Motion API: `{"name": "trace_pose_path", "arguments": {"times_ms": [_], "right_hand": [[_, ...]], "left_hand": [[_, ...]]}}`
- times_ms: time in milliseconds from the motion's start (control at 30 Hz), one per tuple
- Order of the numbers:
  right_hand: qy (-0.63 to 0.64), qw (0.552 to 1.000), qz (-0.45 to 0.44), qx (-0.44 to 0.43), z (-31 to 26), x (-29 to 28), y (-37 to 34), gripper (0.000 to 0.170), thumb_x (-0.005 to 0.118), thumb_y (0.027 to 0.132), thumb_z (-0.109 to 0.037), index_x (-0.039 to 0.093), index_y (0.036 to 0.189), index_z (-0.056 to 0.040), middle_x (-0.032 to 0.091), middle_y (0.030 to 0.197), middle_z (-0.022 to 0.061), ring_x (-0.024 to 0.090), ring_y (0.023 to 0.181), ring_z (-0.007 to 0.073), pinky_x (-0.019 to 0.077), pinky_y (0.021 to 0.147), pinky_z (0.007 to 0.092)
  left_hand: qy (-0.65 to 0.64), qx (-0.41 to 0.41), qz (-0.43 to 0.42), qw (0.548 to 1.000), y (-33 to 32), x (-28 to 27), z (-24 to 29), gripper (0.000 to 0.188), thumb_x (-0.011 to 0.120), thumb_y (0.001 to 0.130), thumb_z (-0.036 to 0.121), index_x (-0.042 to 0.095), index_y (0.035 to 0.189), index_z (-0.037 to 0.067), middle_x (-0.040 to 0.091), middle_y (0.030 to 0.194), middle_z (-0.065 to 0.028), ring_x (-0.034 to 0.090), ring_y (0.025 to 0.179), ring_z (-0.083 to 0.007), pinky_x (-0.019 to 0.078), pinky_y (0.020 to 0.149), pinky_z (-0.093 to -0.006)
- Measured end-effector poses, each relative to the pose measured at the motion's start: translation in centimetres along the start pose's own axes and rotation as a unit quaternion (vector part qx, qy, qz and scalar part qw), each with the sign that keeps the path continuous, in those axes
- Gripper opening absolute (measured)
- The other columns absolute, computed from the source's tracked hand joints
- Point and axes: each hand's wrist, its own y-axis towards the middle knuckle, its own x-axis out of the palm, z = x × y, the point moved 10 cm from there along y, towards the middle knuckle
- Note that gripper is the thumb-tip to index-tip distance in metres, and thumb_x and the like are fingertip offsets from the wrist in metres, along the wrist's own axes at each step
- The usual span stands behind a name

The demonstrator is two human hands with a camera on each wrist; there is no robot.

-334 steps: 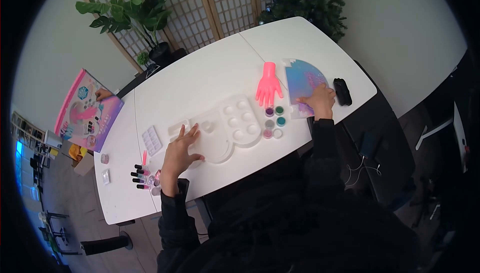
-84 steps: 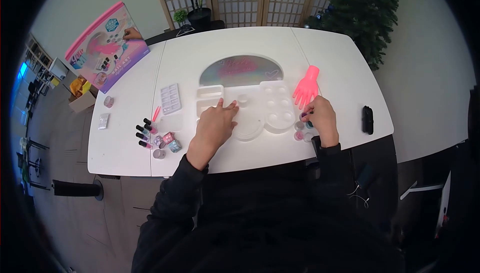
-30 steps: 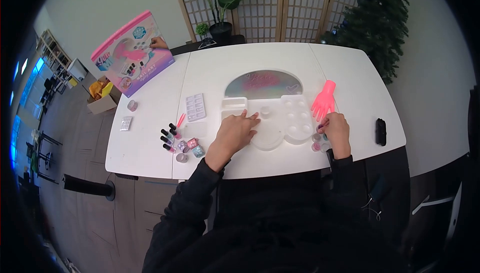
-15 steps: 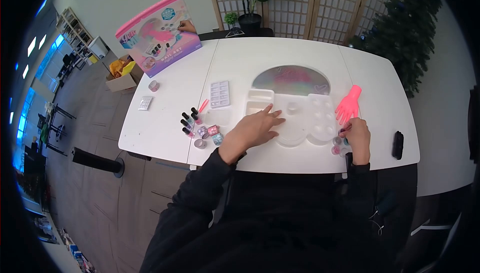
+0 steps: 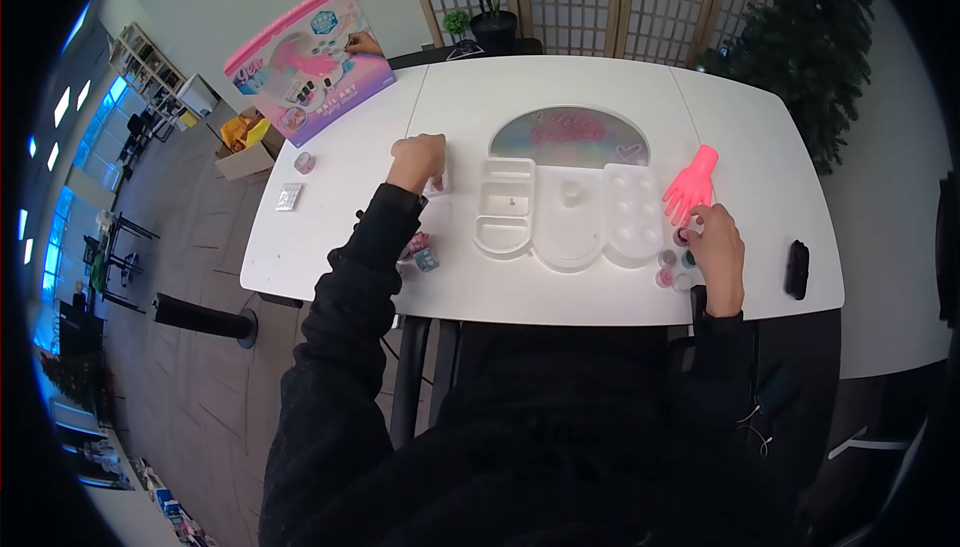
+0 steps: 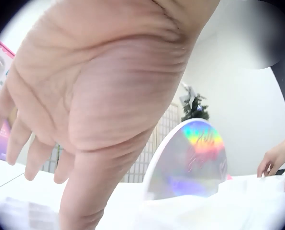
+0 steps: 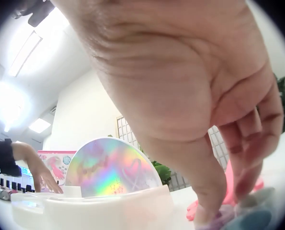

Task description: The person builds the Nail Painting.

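My left hand (image 5: 418, 162) is over the white compartment tray (image 5: 446, 175), covering most of it; its fingers look loosely extended in the left wrist view. My right hand (image 5: 718, 257) pinches a small purple glitter pot (image 5: 682, 236) between thumb and fingers. Beside that pot stand a teal pot (image 5: 689, 259), a grey one (image 5: 667, 258) and a pink one (image 5: 664, 278). A pink model hand (image 5: 690, 187) lies just beyond them. Between my hands sits the white nail station base (image 5: 568, 255), with its shiny half-round backboard (image 5: 570, 137) upright at the rear.
A nail art box (image 5: 312, 67) stands at the back left. Nail polish bottles (image 7: 8, 187) are mostly hidden by my left sleeve in the head view, near patterned cubes (image 5: 426, 260). A small jar (image 5: 304, 163) is far left; a black case (image 5: 796, 270) lies far right.
My left hand has left the station base and moved left to the compartment tray. My right hand stays at the pots. The backboard, earlier under my right hand, now stands behind the base.
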Motion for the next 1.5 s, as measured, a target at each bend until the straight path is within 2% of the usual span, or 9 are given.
{"name": "trace_pose_path", "arguments": {"times_ms": [167, 300, 367, 400, 467, 633, 900, 1267, 1500], "right_hand": [[0.088, 0.996, -0.016, -0.014, -2.5, -1.5, -1.2, 0.036, 0.08, 0.083, -0.007, 0.069, 0.117, -0.0027, 0.066, 0.116, 0.0134, 0.069, 0.099, 0.0343, 0.0557, 0.079, 0.046], [0.157, 0.981, -0.065, -0.096, -5.9, -0.8, -2.5, 0.047, 0.084, 0.079, -0.007, 0.068, 0.123, -0.0013, 0.063, 0.122, 0.0155, 0.066, 0.108, 0.0347, 0.0552, 0.087, 0.0447], [0.162, 0.976, -0.101, -0.102, -6.9, 0.1, -3.3, 0.052, 0.085, 0.078, -0.007, 0.066, 0.127, 0.0, 0.063, 0.126, 0.0165, 0.064, 0.113, 0.0351, 0.0544, 0.093, 0.0439], [0.137, 0.975, -0.081, -0.153, -7.8, 0.3, -3.7, 0.058, 0.085, 0.078, -0.007, 0.063, 0.131, 0.0021, 0.061, 0.13, 0.0177, 0.061, 0.119, 0.0356, 0.0519, 0.099, 0.0427], [0.099, 0.971, -0.098, -0.194, -9.0, 0.7, -4.4, 0.071, 0.086, 0.076, -0.007, 0.056, 0.138, 0.008, 0.057, 0.142, 0.0199, 0.052, 0.135, 0.0352, 0.0448, 0.113, 0.0404], [0.06, 0.971, -0.106, -0.205, -8.7, 2.3, -5.0, 0.076, 0.086, 0.076, -0.009, 0.053, 0.143, 0.0042, 0.053, 0.148, 0.0199, 0.049, 0.14, 0.0363, 0.0435, 0.116, 0.0404], [0.02, 0.977, -0.097, -0.189, -8.5, 2.8, -5.2, 0.072, 0.084, 0.079, -0.01, 0.055, 0.144, 0.0007, 0.051, 0.152, 0.0143, 0.051, 0.14, 0.0328, 0.0499, 0.11, 0.0404], [-0.003, 0.976, -0.102, -0.192, -8.5, 2.9, -4.9, 0.068, 0.082, 0.081, -0.009, 0.056, 0.143, -0.0005, 0.051, 0.152, 0.0131, 0.055, 0.137, 0.0322, 0.0537, 0.104, 0.0411], [0.013, 0.975, -0.113, -0.192, -8.7, 2.9, -4.7, 0.066, 0.08, 0.081, -0.005, 0.057, 0.142, -0.0003, 0.052, 0.15, 0.0121, 0.057, 0.134, 0.0331, 0.0537, 0.103, 0.0412]], "left_hand": [[0.016, 0.015, -0.066, 0.998, 2.3, 3.0, -0.2, 0.111, 0.101, 0.055, 0.027, 0.047, 0.152, 0.014, 0.069, 0.13, -0.0125, 0.068, 0.119, -0.036, 0.0576, 0.089, -0.0482], [0.026, 0.014, 0.064, 0.998, -0.3, 1.0, 0.8, 0.124, 0.102, 0.052, 0.022, 0.039, 0.159, 0.018, 0.061, 0.136, -0.0174, 0.064, 0.123, -0.0387, 0.0584, 0.089, -0.0496], [-0.016, -0.001, 0.23, 0.973, -3.9, -2.6, 1.3, 0.08, 0.094, 0.064, 0.012, 0.062, 0.138, 0.014, 0.063, 0.131, -0.0163, 0.069, 0.112, -0.0407, 0.0586, 0.088, -0.0525], [-0.015, 0.002, 0.228, 0.974, -3.8, -2.8, 1.1, 0.08, 0.094, 0.064, 0.012, 0.062, 0.138, 0.014, 0.063, 0.131, -0.0163, 0.069, 0.112, -0.0407, 0.0586, 0.088, -0.0525], [-0.071, 0.042, 0.258, 0.962, -3.8, -4.4, 0.1, 0.039, 0.08, 0.076, 0.004, 0.074, 0.114, 0.009, 0.067, 0.122, -0.0189, 0.072, 0.098, -0.0428, 0.0595, 0.084, -0.0499], [-0.203, 0.11, 0.395, 0.889, -11.8, -11.3, -1.3, 0.016, 0.066, 0.081, -0.003, 0.076, 0.091, 0.004, 0.074, 0.096, -0.017, 0.072, 0.093, -0.0396, 0.0575, 0.08, -0.0468], [-0.336, 0.229, 0.406, 0.818, -15.6, -13.9, 4.8, 0.02, 0.074, 0.081, -0.004, 0.073, 0.099, 0.003, 0.076, 0.098, -0.0155, 0.073, 0.092, -0.0352, 0.0566, 0.077, -0.0417], [-0.312, 0.315, 0.337, 0.831, -12.2, -12.3, 7.0, 0.016, 0.073, 0.081, -0.01, 0.074, 0.093, -0.001, 0.073, 0.095, -0.0156, 0.074, 0.088, -0.0316, 0.0608, 0.076, -0.0365], [-0.333, 0.265, 0.337, 0.84, -10.4, -11.4, 5.5, 0.009, 0.078, 0.081, 0.0, 0.074, 0.089, -0.001, 0.067, 0.089, -0.0142, 0.07, 0.081, -0.0322, 0.0558, 0.074, -0.0413]]}}
